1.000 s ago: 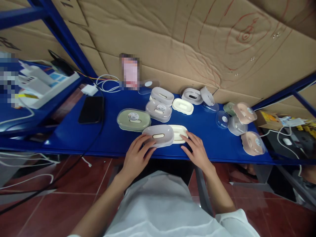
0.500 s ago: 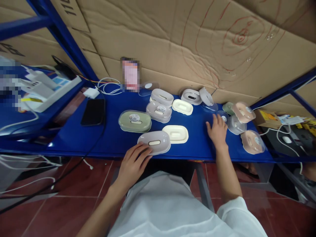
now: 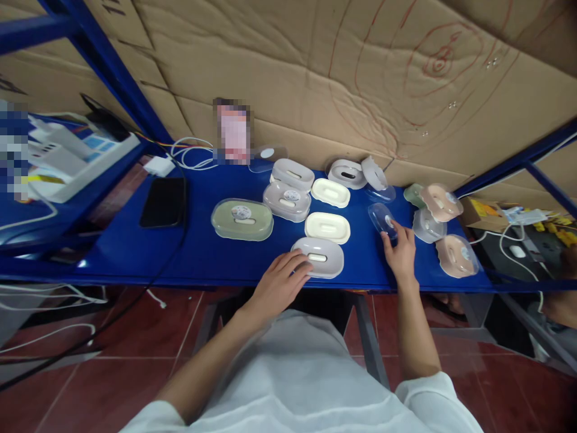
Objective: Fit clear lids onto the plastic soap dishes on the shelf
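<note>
My left hand [image 3: 283, 279] grips the left end of a light grey oval soap dish [image 3: 331, 257] near the table's front edge, fingers over its rim and the thumb hidden. The dish has a cream bar in its middle slot. My right hand [image 3: 400, 252] pinches the near end of a clear oval lid [image 3: 381, 218] bearing a round label; the lid is tilted. Just behind the dish lies a cream oval tray [image 3: 327, 227], with a second cream tray [image 3: 331, 192] farther back. A lidded green soap dish [image 3: 242, 224] sits to the left.
Grey dishes [image 3: 293, 174] stand at the back, one with a lid. Pink dishes [image 3: 456, 255] and a lidded grey one [image 3: 428, 227] are at the right. A black phone [image 3: 163, 202] and white cable [image 3: 192, 153] lie left. Cardboard [image 3: 288, 78] walls the back.
My left hand and the grey dish have moved right, in front of the cream tray. My right hand has taken hold of the clear lid and brought it left, away from the pink dishes.
</note>
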Available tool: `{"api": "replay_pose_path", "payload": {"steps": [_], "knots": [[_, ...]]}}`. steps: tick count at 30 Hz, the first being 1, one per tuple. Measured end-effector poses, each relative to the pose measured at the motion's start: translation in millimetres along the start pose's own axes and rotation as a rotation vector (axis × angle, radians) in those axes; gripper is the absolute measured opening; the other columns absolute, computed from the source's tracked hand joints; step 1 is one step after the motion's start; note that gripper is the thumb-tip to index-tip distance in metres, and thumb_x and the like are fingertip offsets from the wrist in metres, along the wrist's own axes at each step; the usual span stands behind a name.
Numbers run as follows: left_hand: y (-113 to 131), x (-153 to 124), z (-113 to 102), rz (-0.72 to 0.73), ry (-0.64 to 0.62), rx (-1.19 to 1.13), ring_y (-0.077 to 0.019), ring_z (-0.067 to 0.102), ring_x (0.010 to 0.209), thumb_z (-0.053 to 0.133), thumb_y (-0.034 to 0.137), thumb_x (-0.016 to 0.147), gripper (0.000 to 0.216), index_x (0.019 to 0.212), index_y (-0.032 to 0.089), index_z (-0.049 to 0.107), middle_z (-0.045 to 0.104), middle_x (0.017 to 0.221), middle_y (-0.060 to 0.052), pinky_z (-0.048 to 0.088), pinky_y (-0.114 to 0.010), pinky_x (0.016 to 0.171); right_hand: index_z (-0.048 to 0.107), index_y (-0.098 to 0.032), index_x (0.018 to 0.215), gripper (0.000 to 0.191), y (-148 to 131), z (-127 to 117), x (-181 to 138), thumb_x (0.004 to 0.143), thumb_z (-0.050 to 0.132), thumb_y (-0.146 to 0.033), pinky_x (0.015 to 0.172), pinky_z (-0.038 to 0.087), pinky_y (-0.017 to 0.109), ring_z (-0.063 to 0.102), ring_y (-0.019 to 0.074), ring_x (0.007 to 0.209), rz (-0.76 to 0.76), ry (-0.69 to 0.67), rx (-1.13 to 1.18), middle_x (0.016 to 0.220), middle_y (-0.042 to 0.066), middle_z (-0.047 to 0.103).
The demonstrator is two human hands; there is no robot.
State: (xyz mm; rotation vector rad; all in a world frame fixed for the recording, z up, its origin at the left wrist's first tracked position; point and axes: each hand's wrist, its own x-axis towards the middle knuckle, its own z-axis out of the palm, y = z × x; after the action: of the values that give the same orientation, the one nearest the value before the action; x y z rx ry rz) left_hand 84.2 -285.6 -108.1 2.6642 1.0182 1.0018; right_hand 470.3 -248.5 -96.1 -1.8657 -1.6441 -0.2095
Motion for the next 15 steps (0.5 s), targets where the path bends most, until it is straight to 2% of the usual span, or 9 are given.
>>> {"api": "replay_pose_path", "payload": {"steps": [2,4,7,9,11,15], "knots": [[-2,2,3,-0.02,-0.005,-0.006,-0.0294,0.065,0.134,0.06,0.021,0.107,0.023,0.128,0.019,0.068,0.073,0.132,-0.012,0.056,-0.047,0.113,0.067,-0.019,0.142,0.048,-18,-7,-19,0.108,0.052,-0.049,0.105,0.057,0.051,0.066,0.0302,0.116,-0.05,0.02,0.084,0.124,0.015,0.064],[-4,-2,3,-0.054,0.012,-0.036,-0.0295,0.062,0.139,0.062,0.023,0.106,0.033,0.139,0.022,0.064,0.065,0.145,-0.014,0.056,-0.047,0.114,0.067,-0.024,0.144,0.041,-42,-12,-44,0.109,0.052,-0.04,0.105,0.058,0.049,0.067,0.0284,0.119,-0.111,0.009,0.174,0.126,0.013,0.064],[-5,-7,-2,-0.14,0.061,-0.1,-0.0328,0.05,0.152,0.066,0.028,0.104,0.054,0.156,0.027,0.052,0.04,0.169,-0.018,0.056,-0.048,0.116,0.061,-0.032,0.152,0.044,-79,-16,-76,0.108,0.056,-0.028,0.111,0.057,0.049,0.064,0.0291,0.132,-0.307,-0.118,0.315,0.137,0.012,0.061],[-6,-8,-5,-0.161,0.049,-0.123,-0.034,0.044,0.158,0.067,0.03,0.104,0.061,0.161,0.03,0.045,0.032,0.174,-0.018,0.054,-0.05,0.119,0.054,-0.035,0.158,0.052,-99,-15,-87,0.107,0.058,-0.023,0.117,0.054,0.052,0.058,0.0309,0.143,-0.45,-0.218,0.383,0.144,0.012,0.058],[-8,-7,-7,-0.143,0.011,-0.128,-0.0326,0.044,0.157,0.065,0.029,0.105,0.062,0.162,0.032,0.043,0.037,0.172,-0.015,0.051,-0.052,0.122,0.049,-0.035,0.162,0.057,-110,-11,-88,0.107,0.057,-0.02,0.121,0.052,0.054,0.052,0.0323,0.15,-0.528,-0.278,0.416,0.15,0.013,0.055],[-10,-6,-5,-0.142,0.005,-0.122,-0.0304,0.052,0.152,0.066,0.029,0.104,0.058,0.16,0.031,0.047,0.051,0.163,-0.013,0.052,-0.051,0.121,0.043,-0.033,0.166,0.062,-115,-3,-79,0.107,0.06,-0.022,0.122,0.052,0.057,0.048,0.0334,0.155,-0.567,-0.313,0.41,0.156,0.014,0.056]]}}
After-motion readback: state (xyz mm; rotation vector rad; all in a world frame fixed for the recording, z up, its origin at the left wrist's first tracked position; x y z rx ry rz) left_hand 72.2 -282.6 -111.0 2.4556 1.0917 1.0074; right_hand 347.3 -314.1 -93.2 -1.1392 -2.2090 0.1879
